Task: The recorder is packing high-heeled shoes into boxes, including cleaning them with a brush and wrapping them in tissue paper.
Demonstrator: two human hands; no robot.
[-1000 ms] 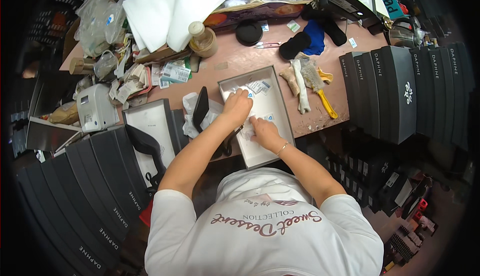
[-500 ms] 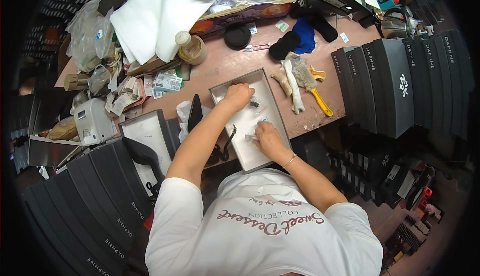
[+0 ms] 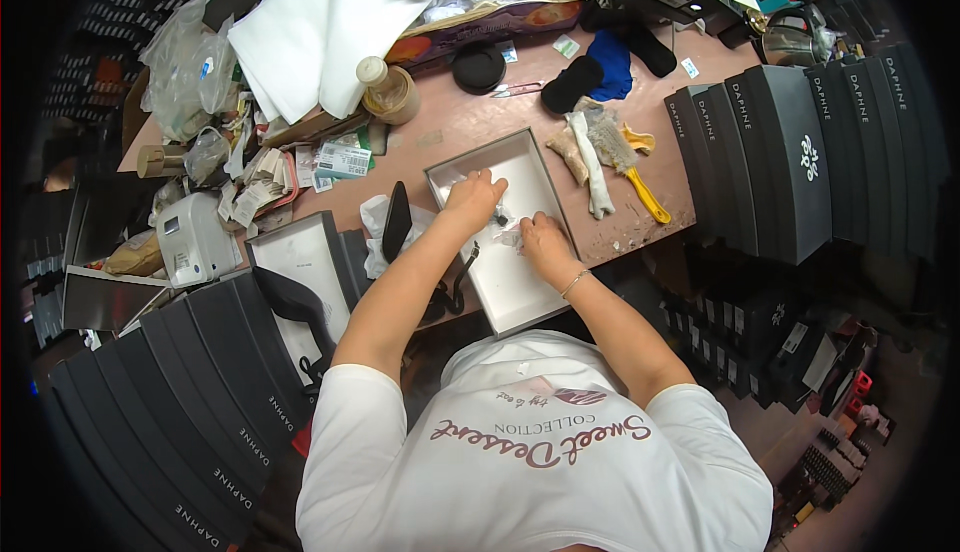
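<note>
A shallow grey box with a white inside [image 3: 515,297] lies slantwise at the table's front edge. Both my hands are inside it. My left hand [image 3: 475,199] is in the upper part with its fingers curled; what they pinch, if anything, is hidden. A small black piece [image 3: 500,219] lies just beside those fingertips. Closer to me, my right hand [image 3: 545,244] is closed at the edge of a small clear plastic bag [image 3: 510,239]. Left of the box, partly behind my left forearm, stands a black strappy shoe [image 3: 398,220] near white tissue [image 3: 375,227].
Grey shoe boxes stand in rows at left [image 3: 190,392] and right [image 3: 780,167]. An opened box [image 3: 300,262] with a black shoe is by my left arm. A yellow-handled brush [image 3: 648,197], a jar [image 3: 393,97] and a white label printer [image 3: 198,242] sit on the table.
My right hand has moved up the box, closer to my left hand, and the clear bag is now between them. My left hand stays nearly in place.
</note>
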